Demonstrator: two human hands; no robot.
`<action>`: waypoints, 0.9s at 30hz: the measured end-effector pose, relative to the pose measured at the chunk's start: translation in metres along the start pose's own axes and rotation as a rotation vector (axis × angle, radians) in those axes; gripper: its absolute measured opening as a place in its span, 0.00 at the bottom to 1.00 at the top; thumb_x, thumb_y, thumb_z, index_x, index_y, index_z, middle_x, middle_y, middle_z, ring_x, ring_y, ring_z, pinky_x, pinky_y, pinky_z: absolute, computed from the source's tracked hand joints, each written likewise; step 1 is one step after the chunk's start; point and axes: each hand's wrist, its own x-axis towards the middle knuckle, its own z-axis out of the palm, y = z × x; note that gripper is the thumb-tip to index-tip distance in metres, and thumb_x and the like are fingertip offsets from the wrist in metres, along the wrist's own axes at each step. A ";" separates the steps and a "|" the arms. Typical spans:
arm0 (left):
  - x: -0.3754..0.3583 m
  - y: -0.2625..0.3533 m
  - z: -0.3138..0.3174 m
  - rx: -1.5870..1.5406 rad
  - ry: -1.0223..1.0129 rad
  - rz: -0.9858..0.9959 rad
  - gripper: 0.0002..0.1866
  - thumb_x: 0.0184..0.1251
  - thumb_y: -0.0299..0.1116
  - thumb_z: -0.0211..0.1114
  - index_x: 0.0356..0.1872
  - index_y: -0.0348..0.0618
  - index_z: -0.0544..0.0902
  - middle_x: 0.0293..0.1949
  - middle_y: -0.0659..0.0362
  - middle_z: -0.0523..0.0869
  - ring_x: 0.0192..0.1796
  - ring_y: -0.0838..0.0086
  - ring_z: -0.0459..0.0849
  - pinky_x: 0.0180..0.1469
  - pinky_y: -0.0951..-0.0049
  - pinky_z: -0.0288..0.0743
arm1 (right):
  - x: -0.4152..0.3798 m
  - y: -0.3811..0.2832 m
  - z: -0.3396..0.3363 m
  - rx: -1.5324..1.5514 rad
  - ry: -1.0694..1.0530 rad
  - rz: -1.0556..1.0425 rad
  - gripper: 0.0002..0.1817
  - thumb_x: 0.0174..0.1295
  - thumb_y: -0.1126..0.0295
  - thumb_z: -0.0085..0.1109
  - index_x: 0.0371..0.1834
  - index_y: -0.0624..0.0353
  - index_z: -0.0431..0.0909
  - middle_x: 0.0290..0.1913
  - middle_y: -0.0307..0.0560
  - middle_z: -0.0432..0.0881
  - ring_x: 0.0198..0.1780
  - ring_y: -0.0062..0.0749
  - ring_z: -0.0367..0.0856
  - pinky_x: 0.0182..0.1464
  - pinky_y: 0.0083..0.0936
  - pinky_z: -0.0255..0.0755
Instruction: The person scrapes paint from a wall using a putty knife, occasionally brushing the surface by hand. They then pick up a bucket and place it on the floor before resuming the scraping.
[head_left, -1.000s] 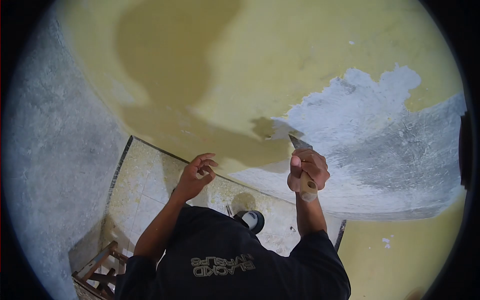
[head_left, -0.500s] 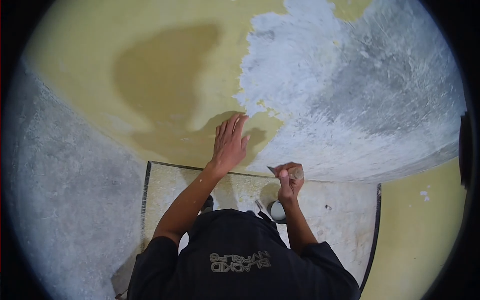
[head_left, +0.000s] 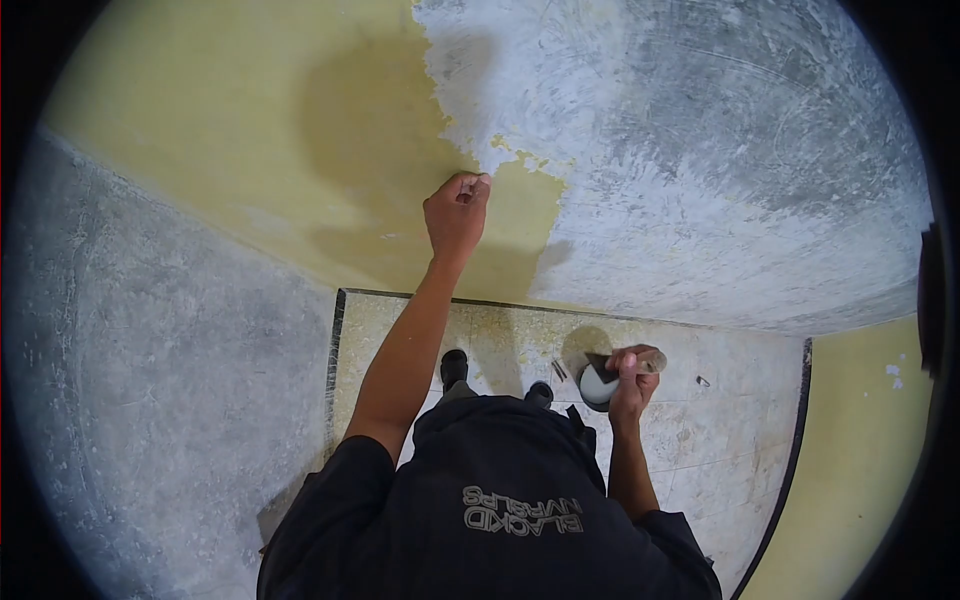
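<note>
In front of me is a wall with yellow paint (head_left: pixel 380 130) on its left part and a bare grey-white surface (head_left: pixel 640 150) on the right, split by a ragged edge. My left hand (head_left: pixel 457 222) is closed in a pinch at that edge; whatever sits between thumb and finger is too small to make out. Held low and away from the wall, my right hand (head_left: pixel 628 385) is wrapped round the pale handle of a scraper (head_left: pixel 650 362). Its dark blade points left, above a round container (head_left: pixel 597 390) with whitish contents on the floor.
Black trim (head_left: pixel 570 308) runs along the foot of the wall. A grey wall (head_left: pixel 170 350) stands on the left and a yellow wall (head_left: pixel 860 430) on the right. Paint flecks and a small scrap (head_left: pixel 703 381) lie on the tiled floor (head_left: pixel 690 430), near my feet.
My left hand has gone from spread fingers to a pinch and moved up along the paint edge. The right hand with the scraper has moved right and down, away from the wall.
</note>
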 end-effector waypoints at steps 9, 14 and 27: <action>-0.029 -0.029 -0.053 0.141 0.098 -0.207 0.42 0.53 0.28 0.73 0.69 0.40 0.60 0.63 0.49 0.72 0.56 0.62 0.77 0.57 0.63 0.73 | 0.051 -0.023 0.052 0.047 -0.216 -0.071 0.06 0.67 0.74 0.59 0.38 0.58 0.71 0.36 0.41 0.74 0.39 0.28 0.73 0.58 0.36 0.68; 0.006 0.001 -0.072 0.336 0.245 0.466 0.38 0.54 0.33 0.70 0.68 0.42 0.64 0.68 0.47 0.68 0.70 0.52 0.63 0.71 0.48 0.50 | 0.104 -0.046 0.093 0.054 -0.352 -0.428 0.09 0.65 0.70 0.66 0.35 0.62 0.74 0.37 0.45 0.79 0.37 0.27 0.77 0.47 0.27 0.73; 0.218 0.119 -0.107 0.723 0.782 1.658 0.28 0.68 0.41 0.56 0.66 0.35 0.71 0.68 0.45 0.74 0.73 0.49 0.65 0.72 0.58 0.53 | 0.179 -0.067 0.158 0.340 -0.475 -0.659 0.16 0.60 0.69 0.72 0.29 0.65 0.72 0.19 0.44 0.73 0.21 0.28 0.70 0.25 0.26 0.65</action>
